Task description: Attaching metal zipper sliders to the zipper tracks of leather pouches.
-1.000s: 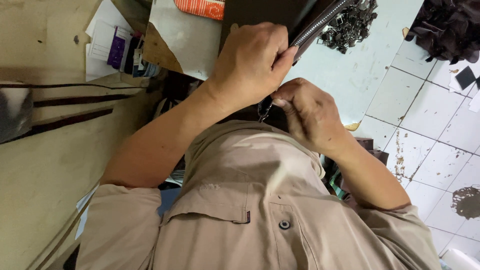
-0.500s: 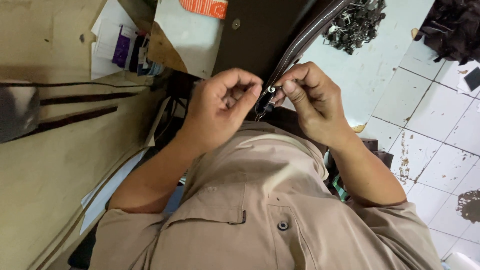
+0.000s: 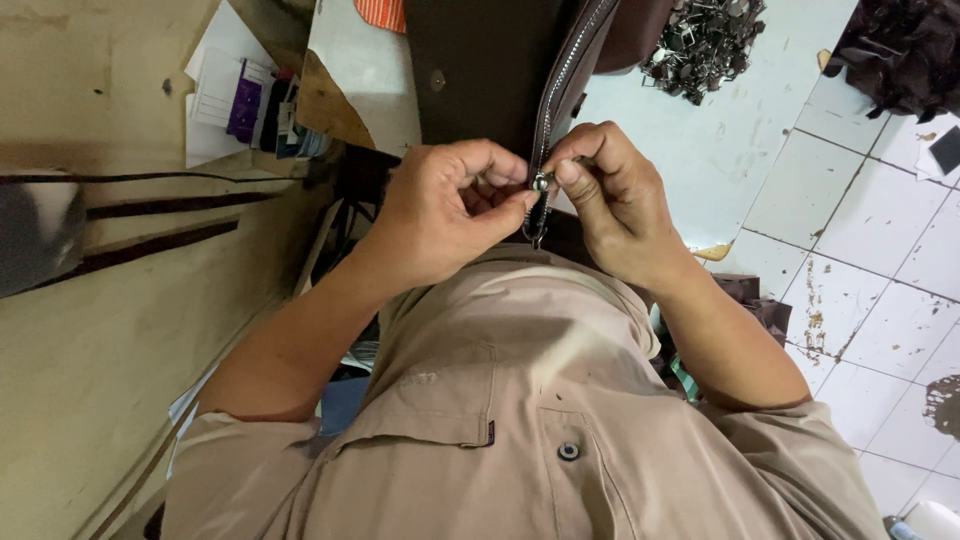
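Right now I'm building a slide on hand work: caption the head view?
Both hands, left hand and right hand, pinch a metal zipper slider on a dark brown leather piece.

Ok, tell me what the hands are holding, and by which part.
Both hands, left hand and right hand, pinch the metal zipper slider on the dark brown leather piece, at the zipper's near end.

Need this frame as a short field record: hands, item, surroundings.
left hand: fingertips pinched at the zipper slider
right hand: thumb and forefinger on the same slider
item: dark brown leather piece with a metal zipper along its edge
clothing: beige shirt
floor: white tiles, pile of metal hardware
left side: wooden surface
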